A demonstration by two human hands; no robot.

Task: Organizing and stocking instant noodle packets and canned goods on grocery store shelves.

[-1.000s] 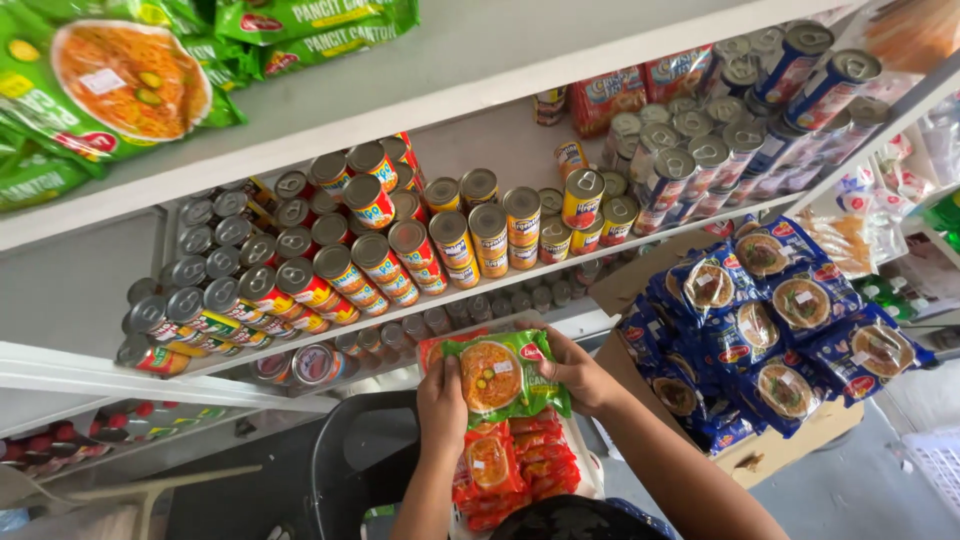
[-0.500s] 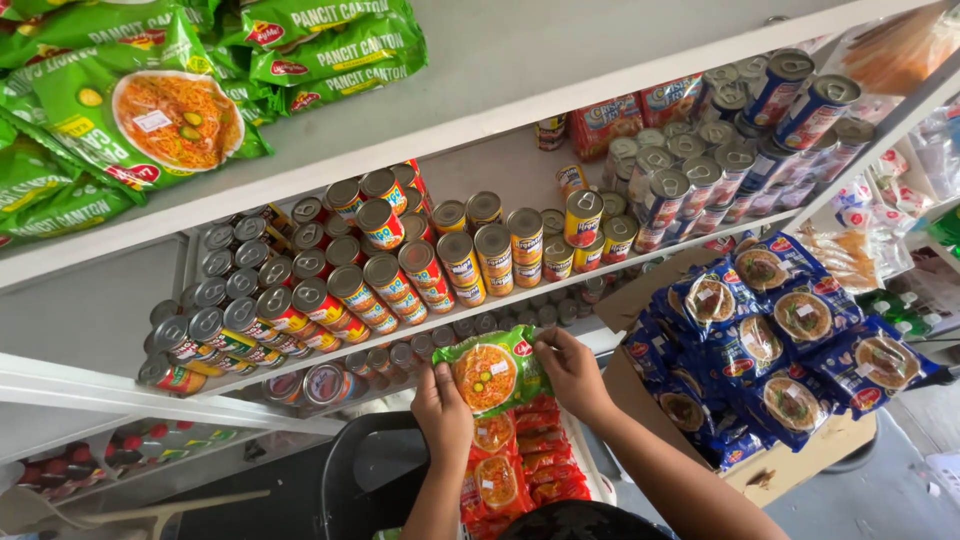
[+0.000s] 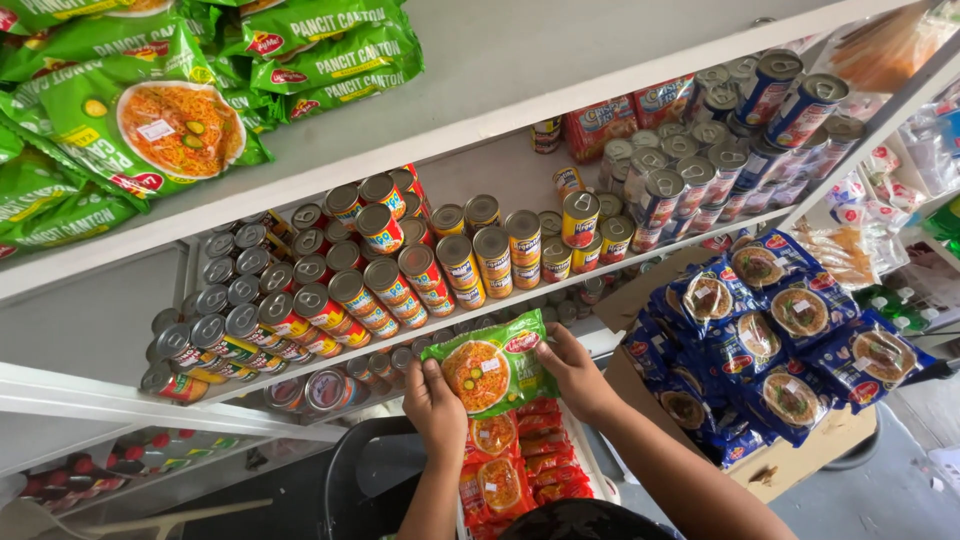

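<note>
Both hands grip one green noodle packet (image 3: 493, 367): the left hand (image 3: 437, 405) pinches its left edge, the right hand (image 3: 575, 372) its right edge. The packet hangs just above red noodle packets (image 3: 510, 470) in a bin. Right, a cardboard box (image 3: 800, 455) holds blue noodle packets (image 3: 775, 335). Beyond, cans (image 3: 400, 270) line the shelf.

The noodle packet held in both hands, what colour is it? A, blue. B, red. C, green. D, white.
C: the noodle packet gripped between the left hand and the right hand is green with a round picture of orange noodles; the red packets lie below it, and the blue packets sit in a cardboard box to the right.
</note>
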